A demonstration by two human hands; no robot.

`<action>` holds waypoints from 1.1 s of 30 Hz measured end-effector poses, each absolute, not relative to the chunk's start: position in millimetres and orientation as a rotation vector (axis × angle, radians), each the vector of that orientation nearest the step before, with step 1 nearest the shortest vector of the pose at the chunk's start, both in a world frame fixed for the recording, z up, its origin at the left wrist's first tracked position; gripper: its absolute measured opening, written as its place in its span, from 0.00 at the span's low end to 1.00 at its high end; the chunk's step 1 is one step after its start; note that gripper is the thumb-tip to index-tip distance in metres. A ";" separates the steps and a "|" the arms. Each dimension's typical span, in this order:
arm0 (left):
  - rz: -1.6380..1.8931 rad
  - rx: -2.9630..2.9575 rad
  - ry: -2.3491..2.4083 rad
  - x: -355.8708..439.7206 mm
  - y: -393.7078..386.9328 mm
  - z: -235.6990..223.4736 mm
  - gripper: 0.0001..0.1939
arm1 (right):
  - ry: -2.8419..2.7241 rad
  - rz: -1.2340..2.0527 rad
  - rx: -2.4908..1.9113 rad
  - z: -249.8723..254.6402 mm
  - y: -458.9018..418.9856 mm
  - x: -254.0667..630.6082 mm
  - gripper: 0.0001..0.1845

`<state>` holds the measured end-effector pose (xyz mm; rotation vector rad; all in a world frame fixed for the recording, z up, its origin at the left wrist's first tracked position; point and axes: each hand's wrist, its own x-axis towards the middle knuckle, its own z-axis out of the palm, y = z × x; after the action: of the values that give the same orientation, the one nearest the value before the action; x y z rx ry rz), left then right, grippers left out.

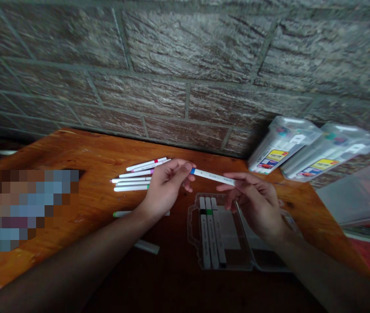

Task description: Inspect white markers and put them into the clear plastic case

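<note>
Left hand [163, 187] and right hand [258, 202] pinch opposite ends of one blue-banded white marker [214, 176], aloft near one open clear case [238, 257] holding three capped markers [208, 230]; two filled marker cases [274, 150] stand upright.

Head camera looks forward, down across the table [90, 152].

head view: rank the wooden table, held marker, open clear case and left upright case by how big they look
1. Wooden table
2. Open clear case, partly hidden
3. Left upright case, standing farther back
4. Held marker
</note>
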<state>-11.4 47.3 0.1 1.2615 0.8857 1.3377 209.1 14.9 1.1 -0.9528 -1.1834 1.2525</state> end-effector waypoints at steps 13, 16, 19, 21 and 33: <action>1.331 1.358 0.899 -9.3 44.3 0.0 0.13 | -1.278 1.041 -1.060 -4.6 9.5 200.6 0.15; 1.316 1.382 0.908 -8.5 43.4 0.1 0.12 | -1.293 1.042 -1.084 -6.0 10.7 201.0 0.16; 1.293 1.413 0.918 -7.3 41.0 -0.1 0.11 | -1.342 1.054 -1.089 -7.0 13.5 201.3 0.17; 1.287 1.442 0.922 -6.6 38.3 0.3 0.11 | -1.393 1.067 -1.114 -5.7 15.9 201.8 0.17; 1.209 1.563 0.838 -3.9 22.8 0.9 0.14 | -1.749 0.862 -1.209 13.9 8.4 197.0 0.16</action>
<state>-3.9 22.8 0.9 1.5627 0.8376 1.2092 197.0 8.4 13.9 -1.2091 -1.7488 0.8622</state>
